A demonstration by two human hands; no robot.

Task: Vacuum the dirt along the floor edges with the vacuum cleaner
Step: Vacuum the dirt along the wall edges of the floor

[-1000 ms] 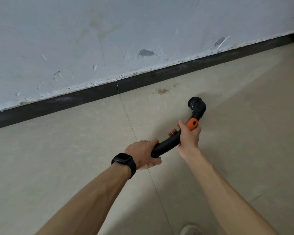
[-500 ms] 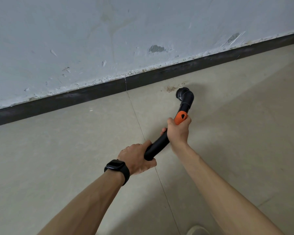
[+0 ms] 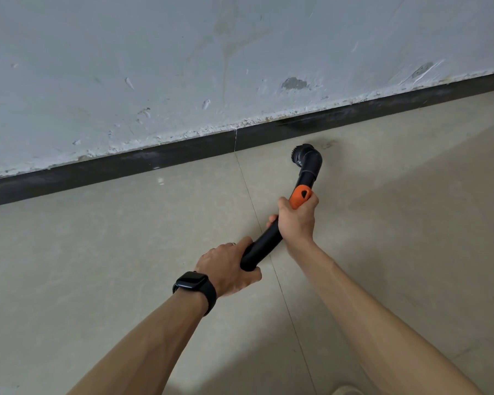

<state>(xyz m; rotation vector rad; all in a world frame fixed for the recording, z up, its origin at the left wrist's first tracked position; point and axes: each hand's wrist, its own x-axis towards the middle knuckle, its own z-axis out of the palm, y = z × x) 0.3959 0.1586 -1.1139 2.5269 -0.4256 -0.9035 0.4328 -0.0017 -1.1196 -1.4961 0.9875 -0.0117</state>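
Head view, read left to right.

Dark baseboard (image 3: 126, 166) runs under a chipped white wall (image 3: 183, 67), rising toward the right. A small pale speck (image 3: 160, 181) lies on the tiled floor (image 3: 69, 252) just in front of it.

Left hand (image 3: 228, 269), black smartwatch (image 3: 195, 286) on the wrist: grip clenched round the near end of the vacuum wand (image 3: 264, 246), palm over the top.

Right hand (image 3: 297, 220): grip wrapped round the wand higher up, thumb against the orange collar (image 3: 300, 197).

Beyond the collar the black tube bends at an elbow to a round brush nozzle (image 3: 301, 154). Nozzle sits on the floor just beside the baseboard; a faint smudge of dirt (image 3: 328, 143) lies immediately to its right. Cannot tell whether bristles touch the baseboard itself.

Handling, judged:
- wand looks like rigid plastic, light, held easily at arm's length
- smooth tube could twist in the palm; collar gives the forward hand a stop
- two-hand hold suits it: rear hand steers, forward hand presses the bristles down
- bristles soft, likely to flex rather than scratch
- hose and vacuum body out of view; their drag unknown
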